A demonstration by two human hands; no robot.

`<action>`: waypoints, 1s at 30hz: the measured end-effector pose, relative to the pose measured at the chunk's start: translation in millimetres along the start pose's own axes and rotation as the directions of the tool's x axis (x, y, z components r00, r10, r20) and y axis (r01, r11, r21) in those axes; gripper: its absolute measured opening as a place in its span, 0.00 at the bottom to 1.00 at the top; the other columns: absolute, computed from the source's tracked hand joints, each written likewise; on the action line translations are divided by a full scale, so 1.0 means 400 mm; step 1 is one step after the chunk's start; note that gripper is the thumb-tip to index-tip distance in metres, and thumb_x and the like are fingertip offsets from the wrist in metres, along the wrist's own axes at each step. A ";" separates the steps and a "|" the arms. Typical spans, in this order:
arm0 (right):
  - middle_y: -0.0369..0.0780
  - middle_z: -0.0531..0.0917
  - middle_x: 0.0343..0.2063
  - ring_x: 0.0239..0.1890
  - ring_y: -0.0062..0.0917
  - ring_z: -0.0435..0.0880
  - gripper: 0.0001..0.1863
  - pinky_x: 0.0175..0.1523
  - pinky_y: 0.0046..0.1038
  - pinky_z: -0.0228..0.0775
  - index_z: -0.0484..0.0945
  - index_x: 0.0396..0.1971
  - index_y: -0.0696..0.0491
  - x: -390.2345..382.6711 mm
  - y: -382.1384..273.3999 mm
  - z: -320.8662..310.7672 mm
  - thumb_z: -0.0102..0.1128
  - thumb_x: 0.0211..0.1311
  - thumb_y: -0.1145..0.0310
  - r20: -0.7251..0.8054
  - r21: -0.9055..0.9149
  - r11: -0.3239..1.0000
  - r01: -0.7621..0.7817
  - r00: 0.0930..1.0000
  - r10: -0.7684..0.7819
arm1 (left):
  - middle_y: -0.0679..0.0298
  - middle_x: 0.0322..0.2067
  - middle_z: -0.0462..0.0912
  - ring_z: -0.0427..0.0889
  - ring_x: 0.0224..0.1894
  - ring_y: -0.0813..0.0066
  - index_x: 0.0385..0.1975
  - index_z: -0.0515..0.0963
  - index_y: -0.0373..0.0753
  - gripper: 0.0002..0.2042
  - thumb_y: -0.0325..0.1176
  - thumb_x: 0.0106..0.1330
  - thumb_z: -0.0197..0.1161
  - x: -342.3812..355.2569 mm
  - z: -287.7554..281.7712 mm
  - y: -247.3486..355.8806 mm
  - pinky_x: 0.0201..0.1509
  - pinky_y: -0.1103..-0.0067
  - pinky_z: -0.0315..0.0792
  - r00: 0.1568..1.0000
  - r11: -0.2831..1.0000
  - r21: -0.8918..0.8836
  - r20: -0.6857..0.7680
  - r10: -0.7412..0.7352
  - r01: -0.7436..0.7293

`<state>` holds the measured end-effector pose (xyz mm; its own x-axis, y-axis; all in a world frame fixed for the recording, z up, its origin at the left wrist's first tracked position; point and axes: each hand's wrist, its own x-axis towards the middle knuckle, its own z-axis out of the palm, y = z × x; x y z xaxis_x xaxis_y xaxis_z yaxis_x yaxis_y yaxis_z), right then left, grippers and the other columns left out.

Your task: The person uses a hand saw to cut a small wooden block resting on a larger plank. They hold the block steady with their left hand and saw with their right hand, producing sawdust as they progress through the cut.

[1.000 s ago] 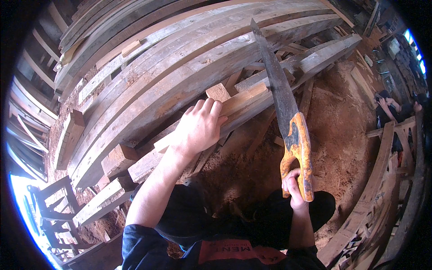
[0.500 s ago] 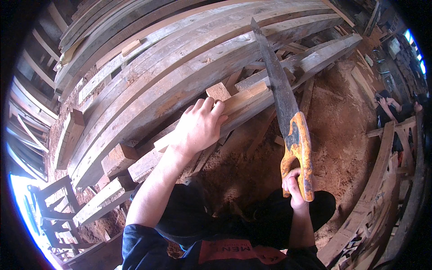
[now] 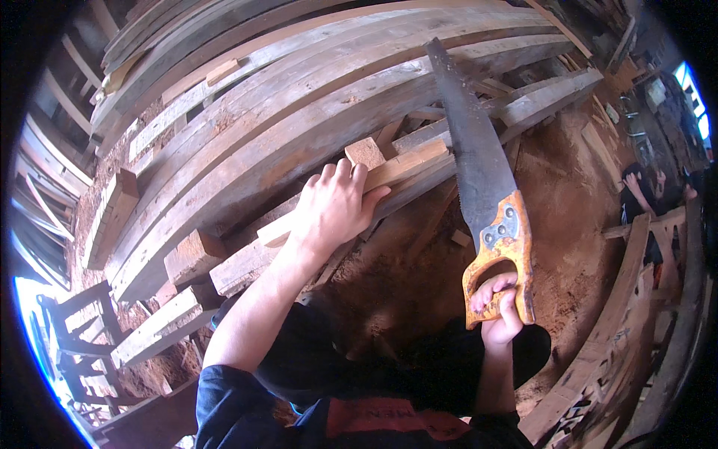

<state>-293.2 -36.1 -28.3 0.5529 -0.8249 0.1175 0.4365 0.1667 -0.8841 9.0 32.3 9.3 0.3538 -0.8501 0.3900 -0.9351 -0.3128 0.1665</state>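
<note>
My right hand (image 3: pixel 499 308) is closed around the yellow, worn handle of a handsaw (image 3: pixel 485 161). The saw's broad dark blade points away from me, its flat side turned up to view, and passes by the right end of a pale wooden strip (image 3: pixel 411 163). Over that strip lies my left hand (image 3: pixel 331 203), fingers curled across its far side and the thumb along the near side. Beneath the strip runs a greyish wooden beam (image 3: pixel 422 188). A short wooden block (image 3: pixel 365 153) sits just beyond my left fingers. Whether the teeth touch the wood I cannot tell.
Long thick planks (image 3: pixel 299 112) lie side by side across the far area. Sawdust-covered ground (image 3: pixel 553 194) spreads at the right. Stacked timber (image 3: pixel 613 329) lines the right edge; another person (image 3: pixel 639 187) is at far right. A wooden frame (image 3: pixel 82 337) stands lower left.
The saw has rolled so more of its blade's flat side shows, and its handle has shifted slightly right. My left hand stays on the strip, its thumb stretched a little further out.
</note>
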 end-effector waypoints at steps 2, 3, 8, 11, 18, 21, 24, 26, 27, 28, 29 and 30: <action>0.40 0.69 0.26 0.27 0.26 0.69 0.18 0.34 0.30 0.68 0.63 0.39 0.54 0.002 -0.008 -0.008 0.54 0.67 0.54 -0.004 0.077 0.996 -0.054 0.999 0.055 | 0.54 0.30 0.76 0.82 0.36 0.57 0.36 0.74 0.33 0.21 0.50 0.66 0.59 -0.001 -0.001 -0.001 0.38 0.65 0.78 1.000 1.000 -0.002 0.004 0.000 0.000; 0.39 0.69 0.26 0.26 0.26 0.69 0.18 0.33 0.31 0.67 0.64 0.39 0.53 0.005 -0.012 -0.015 0.54 0.68 0.54 0.017 0.134 0.988 -0.076 0.997 0.075 | 0.54 0.30 0.77 0.81 0.36 0.56 0.36 0.74 0.33 0.21 0.50 0.67 0.58 -0.002 0.001 -0.002 0.38 0.65 0.78 1.000 1.000 -0.014 0.003 0.005 -0.005; 0.37 0.68 0.24 0.25 0.25 0.68 0.15 0.33 0.32 0.65 0.64 0.38 0.52 0.006 0.004 -0.039 0.52 0.69 0.56 0.071 0.217 0.969 -0.117 0.992 0.104 | 0.53 0.29 0.77 0.81 0.36 0.55 0.34 0.73 0.33 0.21 0.50 0.67 0.57 -0.003 0.008 -0.017 0.39 0.65 0.77 0.999 0.997 -0.071 0.024 0.033 -0.031; 0.36 0.67 0.23 0.24 0.25 0.68 0.12 0.33 0.31 0.65 0.64 0.37 0.52 0.002 0.013 -0.035 0.49 0.71 0.59 0.058 0.160 0.981 -0.107 0.993 0.099 | 0.52 0.29 0.78 0.81 0.36 0.54 0.33 0.73 0.33 0.20 0.49 0.67 0.58 -0.004 0.009 -0.022 0.39 0.64 0.77 0.999 0.994 -0.102 0.033 0.042 -0.038; 0.35 0.66 0.22 0.23 0.21 0.65 0.06 0.32 0.26 0.64 0.62 0.33 0.53 -0.007 0.017 -0.010 0.46 0.70 0.68 0.014 -0.129 0.991 -0.037 0.999 0.039 | 0.50 0.31 0.79 0.81 0.37 0.54 0.33 0.72 0.32 0.21 0.49 0.66 0.58 -0.003 0.005 -0.024 0.40 0.65 0.78 0.998 0.994 -0.108 0.042 0.038 -0.033; 0.35 0.67 0.24 0.25 0.19 0.66 0.06 0.34 0.25 0.63 0.64 0.40 0.55 -0.028 0.035 -0.045 0.48 0.68 0.73 -0.013 -0.254 0.965 -0.069 0.998 0.068 | 0.50 0.30 0.79 0.82 0.37 0.54 0.33 0.72 0.32 0.21 0.49 0.66 0.58 -0.006 0.006 -0.025 0.40 0.66 0.78 0.999 0.997 -0.071 0.035 0.033 -0.030; 0.35 0.69 0.25 0.28 0.19 0.68 0.09 0.35 0.25 0.64 0.64 0.43 0.55 -0.040 0.054 -0.037 0.49 0.66 0.76 -0.036 -0.302 0.951 -0.060 0.998 0.052 | 0.50 0.30 0.79 0.82 0.36 0.55 0.33 0.73 0.32 0.21 0.49 0.66 0.59 -0.009 0.000 -0.032 0.39 0.67 0.78 0.998 0.996 -0.081 0.051 0.031 -0.027; 0.35 0.71 0.26 0.27 0.18 0.69 0.08 0.34 0.24 0.64 0.65 0.42 0.55 -0.042 0.057 -0.045 0.50 0.65 0.76 -0.024 -0.312 0.949 -0.043 0.999 0.037 | 0.51 0.30 0.79 0.82 0.36 0.55 0.33 0.73 0.32 0.21 0.49 0.66 0.59 -0.004 0.001 -0.026 0.38 0.67 0.78 0.998 0.995 -0.092 0.046 0.042 -0.037; 0.35 0.71 0.26 0.27 0.18 0.69 0.08 0.34 0.24 0.64 0.65 0.42 0.55 -0.043 0.058 -0.048 0.50 0.64 0.76 -0.021 -0.352 0.935 -0.032 0.999 0.026 | 0.51 0.30 0.79 0.81 0.36 0.55 0.33 0.73 0.32 0.21 0.49 0.66 0.59 -0.004 0.002 -0.025 0.38 0.66 0.78 0.998 0.995 -0.090 0.047 0.046 -0.041; 0.35 0.71 0.26 0.26 0.18 0.69 0.08 0.33 0.23 0.64 0.66 0.42 0.55 -0.041 0.055 -0.050 0.51 0.64 0.76 -0.015 -0.396 0.918 -0.020 1.000 0.016 | 0.51 0.30 0.78 0.81 0.36 0.55 0.33 0.73 0.32 0.21 0.49 0.66 0.59 -0.002 0.003 -0.025 0.38 0.66 0.78 0.998 0.995 -0.092 0.045 0.047 -0.043; 0.35 0.71 0.26 0.26 0.18 0.69 0.08 0.33 0.22 0.63 0.66 0.41 0.55 -0.041 0.053 -0.052 0.52 0.64 0.76 -0.010 -0.439 0.898 -0.009 1.000 0.005 | 0.51 0.30 0.78 0.81 0.35 0.55 0.33 0.73 0.32 0.21 0.49 0.66 0.60 -0.001 0.005 -0.025 0.38 0.66 0.78 0.998 0.995 -0.094 0.047 0.040 -0.036; 0.35 0.72 0.26 0.26 0.17 0.69 0.09 0.32 0.20 0.62 0.67 0.40 0.56 -0.044 0.056 -0.049 0.54 0.62 0.77 -0.064 -0.408 0.912 -0.049 0.998 0.025 | 0.51 0.29 0.78 0.81 0.35 0.55 0.33 0.73 0.32 0.21 0.49 0.65 0.60 -0.001 0.007 -0.027 0.38 0.66 0.78 0.998 0.995 -0.096 0.050 0.034 -0.029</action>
<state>-307.1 -28.3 -59.0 0.5173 -0.8532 0.0665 0.0818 -0.0280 -0.9963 18.9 34.9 4.8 0.3200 -0.8804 0.3499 -0.9390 -0.2455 0.2410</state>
